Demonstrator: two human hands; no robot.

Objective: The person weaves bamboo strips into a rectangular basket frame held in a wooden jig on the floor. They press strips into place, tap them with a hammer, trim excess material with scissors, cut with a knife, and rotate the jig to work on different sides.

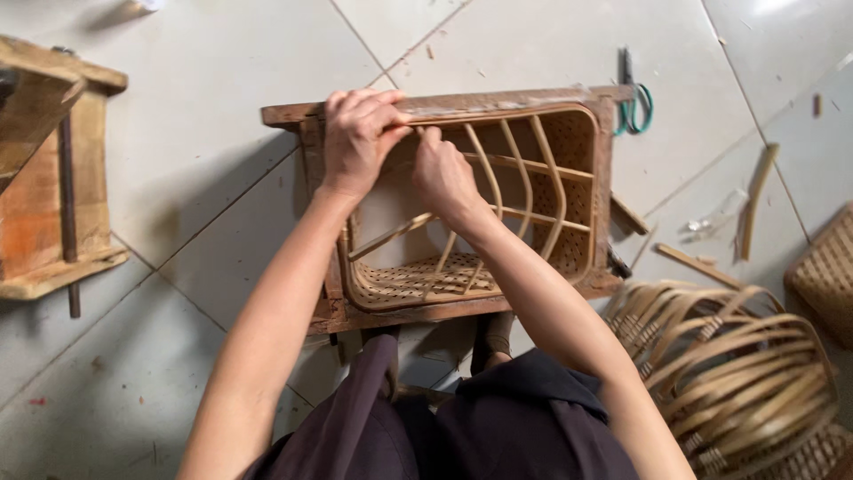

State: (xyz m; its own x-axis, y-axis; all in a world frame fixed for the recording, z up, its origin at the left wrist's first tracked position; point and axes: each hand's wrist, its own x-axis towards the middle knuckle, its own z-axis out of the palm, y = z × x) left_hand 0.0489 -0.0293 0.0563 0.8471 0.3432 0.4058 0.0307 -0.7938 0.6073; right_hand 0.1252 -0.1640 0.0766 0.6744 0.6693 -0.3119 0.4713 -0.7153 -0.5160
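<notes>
A rectangular wooden frame (462, 307) stands on the tiled floor in front of me, with a woven bamboo basket (560, 191) fitted inside it. My left hand (355, 142) grips the far top edge of the frame and the basket's rim. My right hand (442, 173) is just beside it, inside the basket, with its fingers pinched on a bamboo strip at the rim. Curved bamboo ribs (520, 178) and cross strips span the basket's open side.
A wooden block stand (53, 178) sits at the left. A pile of curved bamboo strips (737, 373) lies at the lower right, another woven basket (826, 276) at the right edge. Green-handled pliers (633, 98) and loose strips (755, 200) lie on the floor.
</notes>
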